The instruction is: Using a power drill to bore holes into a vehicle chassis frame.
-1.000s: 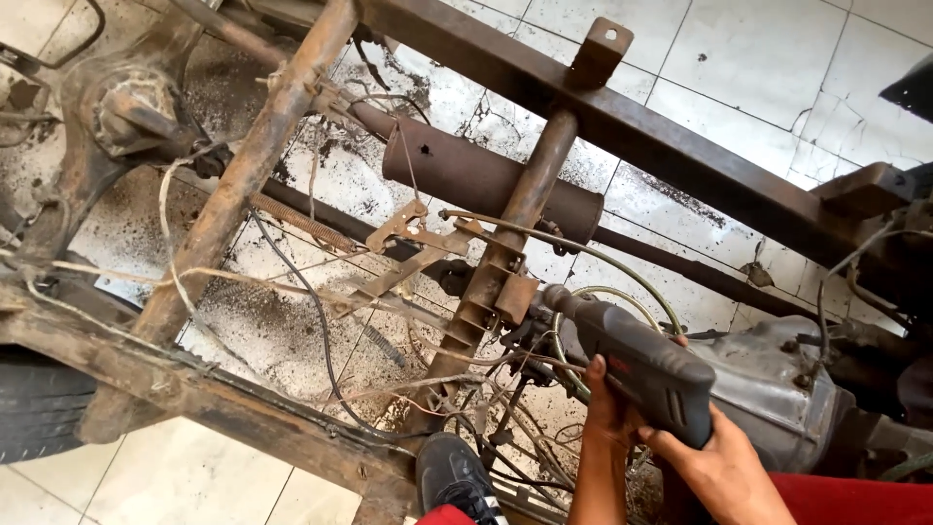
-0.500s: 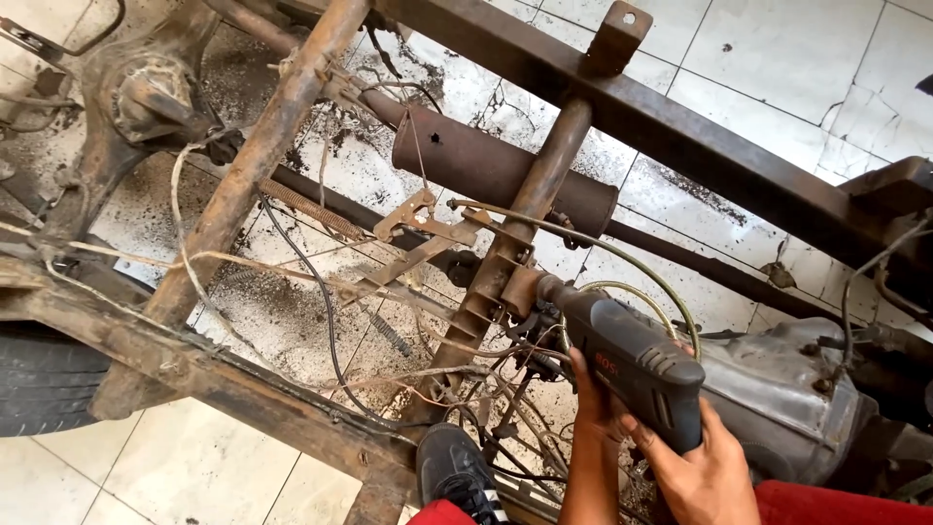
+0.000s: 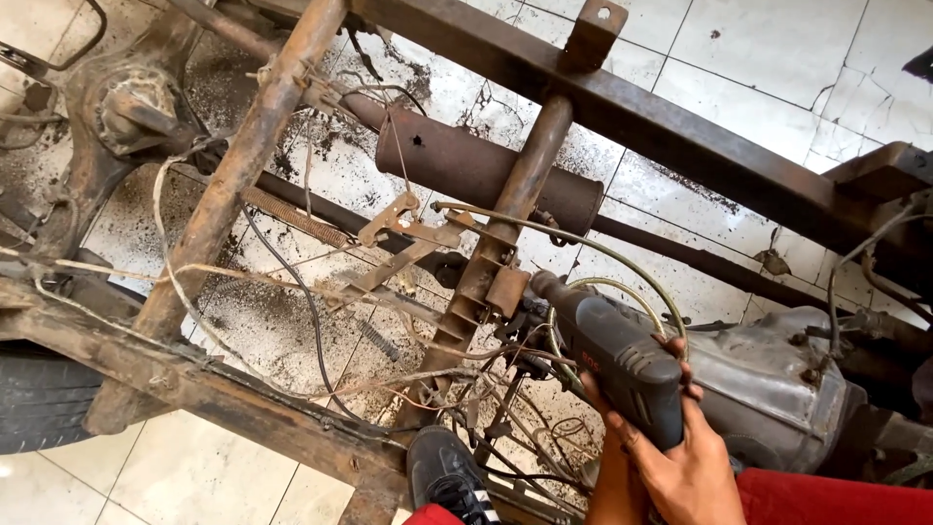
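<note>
— While both my hands clamp the drill (image 3: 617,365), right hand (image 3: 685,467) on its grip, left hand (image 3: 612,457) beneath, where's it pointing?
— Ahead at the rusty bracket (image 3: 491,292); it looks heavy, hard, so I hold the handle.

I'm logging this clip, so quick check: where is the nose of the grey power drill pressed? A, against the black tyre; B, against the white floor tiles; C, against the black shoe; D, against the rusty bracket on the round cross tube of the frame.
D: the drill, gripped by the right hand, has its nose at the rusty bracket on the cross tube, well away from tyre, tiles and shoe.
</note>
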